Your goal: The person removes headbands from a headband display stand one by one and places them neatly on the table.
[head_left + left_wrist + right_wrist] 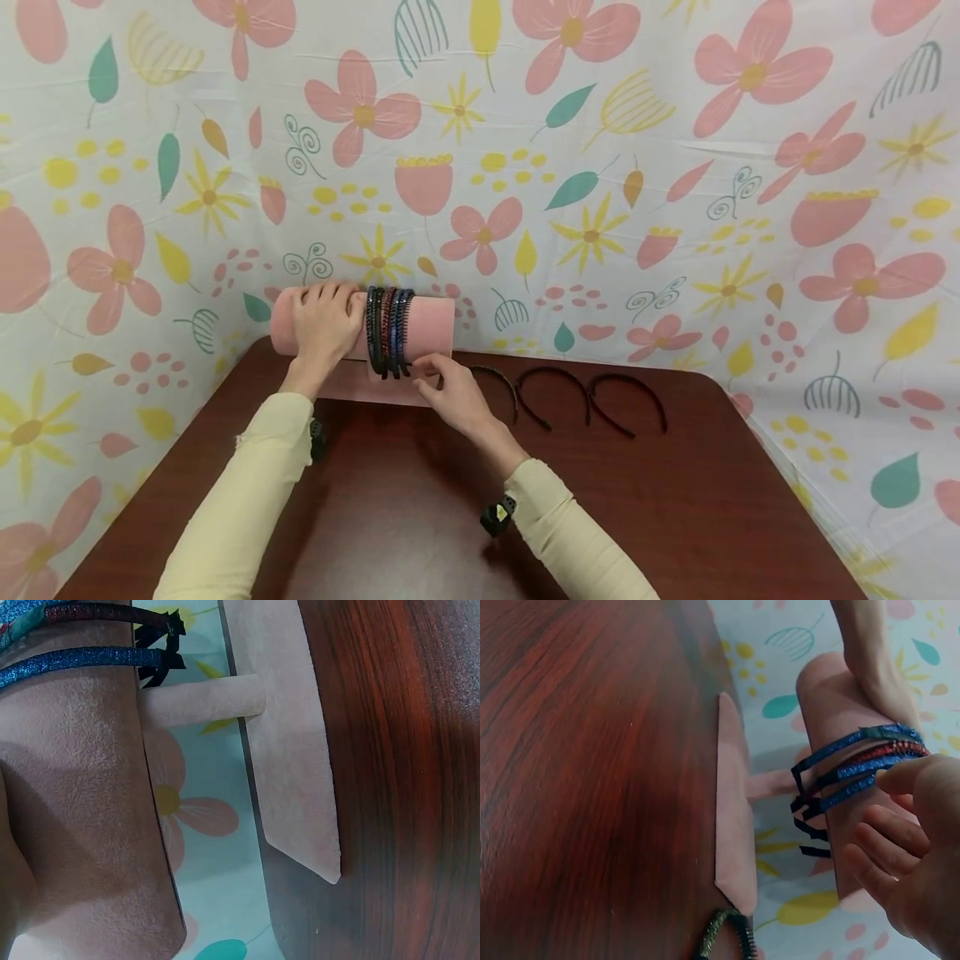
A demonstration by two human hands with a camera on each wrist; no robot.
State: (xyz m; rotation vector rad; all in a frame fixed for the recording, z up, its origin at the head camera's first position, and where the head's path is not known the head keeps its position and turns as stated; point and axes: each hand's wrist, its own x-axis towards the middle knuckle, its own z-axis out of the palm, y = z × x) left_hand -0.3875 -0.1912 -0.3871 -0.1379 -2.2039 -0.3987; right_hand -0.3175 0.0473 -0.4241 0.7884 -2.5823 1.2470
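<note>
A pink plush headband stand (pixel 431 321), a padded roll on a post and flat base (pixel 292 750), stands at the table's back left. Several glittery headbands, blue (pixel 851 742), red and dark, sit side by side around the roll, their ends hanging below it. My left hand (pixel 327 321) grips the roll from above, left of the headbands, fingers over its top. Beside the rightmost headband is my right hand (pixel 453 392), palm toward the stand. Its thumb and fingers are apart, one fingertip at a blue band's edge in the right wrist view.
Three dark headbands lie in a row on the brown table (pixel 600 500) right of the stand: one partly behind my right hand (pixel 504 383), a middle one (pixel 558 372) and a right one (pixel 637 379). A flower-printed cloth (pixel 675 167) hangs close behind the table.
</note>
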